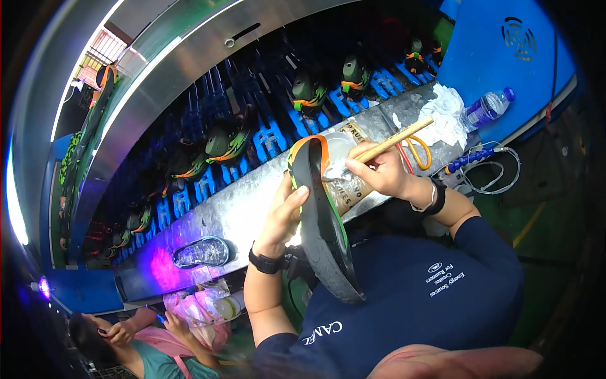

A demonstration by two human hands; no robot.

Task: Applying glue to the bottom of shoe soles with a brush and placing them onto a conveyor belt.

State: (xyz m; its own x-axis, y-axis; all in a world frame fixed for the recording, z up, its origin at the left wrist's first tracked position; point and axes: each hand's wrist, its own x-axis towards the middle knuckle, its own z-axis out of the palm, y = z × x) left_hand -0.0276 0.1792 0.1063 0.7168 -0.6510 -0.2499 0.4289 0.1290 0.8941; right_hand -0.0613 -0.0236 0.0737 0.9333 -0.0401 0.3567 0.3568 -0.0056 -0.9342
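My left hand grips a dark grey shoe by its side, the thumb on its near face. Orange and green run along the shoe's edge, and it stands tilted with its long flat face toward me. In my right hand is a brush with a pale wooden handle, held between thumb and fingers. Its whitish bristle end is at the shoe's edge near the orange part; whether it touches cannot be told. Just behind the brush tip sits a pale round bowl, partly hidden by the shoe.
Several similar shoes sit on blue racks beyond the metal ledge. On the ledge are a loose sole, crumpled white cloth, a yellow band and a bottle. Another person is at lower left.
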